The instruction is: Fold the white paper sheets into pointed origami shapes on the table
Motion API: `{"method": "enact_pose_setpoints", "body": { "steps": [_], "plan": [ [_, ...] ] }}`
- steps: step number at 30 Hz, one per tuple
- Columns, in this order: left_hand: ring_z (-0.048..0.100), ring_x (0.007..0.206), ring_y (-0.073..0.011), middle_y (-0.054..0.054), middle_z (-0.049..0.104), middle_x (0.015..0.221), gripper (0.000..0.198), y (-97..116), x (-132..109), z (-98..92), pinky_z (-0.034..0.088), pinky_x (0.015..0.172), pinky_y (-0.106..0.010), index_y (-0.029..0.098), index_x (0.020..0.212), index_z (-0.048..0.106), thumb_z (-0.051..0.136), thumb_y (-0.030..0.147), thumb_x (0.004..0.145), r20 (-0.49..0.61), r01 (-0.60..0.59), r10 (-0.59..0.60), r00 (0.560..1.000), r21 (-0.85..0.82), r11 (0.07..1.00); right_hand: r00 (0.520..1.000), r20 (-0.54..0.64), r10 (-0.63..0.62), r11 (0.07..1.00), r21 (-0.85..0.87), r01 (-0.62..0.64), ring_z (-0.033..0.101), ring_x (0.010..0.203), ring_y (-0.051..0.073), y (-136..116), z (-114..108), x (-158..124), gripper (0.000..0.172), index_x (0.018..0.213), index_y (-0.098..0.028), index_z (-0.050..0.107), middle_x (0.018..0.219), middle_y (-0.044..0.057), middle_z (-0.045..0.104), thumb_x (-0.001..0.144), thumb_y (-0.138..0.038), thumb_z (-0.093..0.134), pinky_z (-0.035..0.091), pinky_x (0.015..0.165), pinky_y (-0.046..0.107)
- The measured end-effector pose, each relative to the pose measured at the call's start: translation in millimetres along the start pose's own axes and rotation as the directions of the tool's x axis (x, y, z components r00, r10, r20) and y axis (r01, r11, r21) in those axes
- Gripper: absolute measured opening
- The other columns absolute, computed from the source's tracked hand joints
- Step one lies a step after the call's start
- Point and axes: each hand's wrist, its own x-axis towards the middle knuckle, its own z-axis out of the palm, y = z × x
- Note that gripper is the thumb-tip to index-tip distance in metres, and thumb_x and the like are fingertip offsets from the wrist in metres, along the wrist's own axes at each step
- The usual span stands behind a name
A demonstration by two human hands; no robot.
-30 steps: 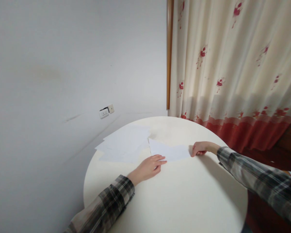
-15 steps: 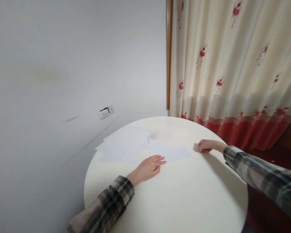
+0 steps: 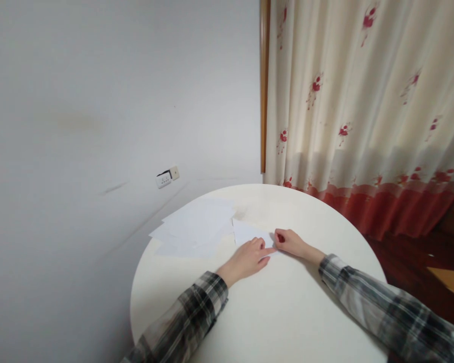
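A small sheet of white paper (image 3: 247, 232) lies on the round white table (image 3: 287, 312), partly covered by both hands. My left hand (image 3: 247, 257) rests at its near edge, index finger stretched out toward the right hand and thumb apart, the other fingers curled. My right hand (image 3: 289, 242) is closed in a pinch at the paper's right part, close to the left fingertip. The pinching fingertips partly hide the paper's edge. To the left lies a loose, overlapping pile of larger white sheets (image 3: 196, 222).
A pale wall (image 3: 98, 101) with a socket (image 3: 164, 180) runs along the table's left and back. A flowered curtain (image 3: 336, 91) with a red hem hangs behind on the right. A wooden piece (image 3: 450, 282) stands low at the right.
My right hand has come left from beyond the paper to its right part, beside the left hand. My left hand has shifted slightly right, its index finger extended. Less of the small sheet shows.
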Motion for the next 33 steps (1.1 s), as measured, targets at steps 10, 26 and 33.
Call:
{"method": "enact_pose_setpoints", "body": {
  "steps": [10,26,33],
  "plan": [
    [0.044,0.098,-0.0187,-0.005,0.048,0.105,0.028,-2,10,4.7,0.039,0.084,-0.032,0.027,0.108,0.055,0.046,0.021,0.082,0.002,-0.119,0.119,0.993,-0.047,0.992,0.997,-0.041,-0.068,0.992,-0.110,0.063,0.038,0.053,0.009,2,3,-3,0.006,0.065,-0.018,0.042,0.058,-0.003,0.047,0.068,-0.018,0.047,0.023,0.051,0.020],
    [0.045,0.097,-0.0179,-0.005,0.048,0.103,0.028,-10,-7,-6.1,0.037,0.085,-0.030,0.027,0.106,0.058,0.047,0.021,0.081,-0.010,-0.110,0.109,0.994,-0.050,0.993,0.997,-0.022,-0.073,0.983,-0.168,0.068,0.040,0.055,0.010,3,4,-5,0.002,0.071,-0.018,0.045,0.063,-0.001,0.050,0.070,-0.019,0.046,0.025,0.053,0.021],
    [0.045,0.094,-0.0169,-0.004,0.049,0.099,0.027,-12,-14,-10.1,0.038,0.083,-0.029,0.027,0.103,0.060,0.045,0.020,0.082,-0.002,-0.081,0.081,0.997,-0.067,0.994,0.998,-0.018,-0.059,0.984,-0.170,0.055,0.040,0.055,0.010,2,3,-5,0.001,0.071,-0.018,0.045,0.062,-0.001,0.050,0.070,-0.018,0.046,0.024,0.052,0.021]
  ]
}}
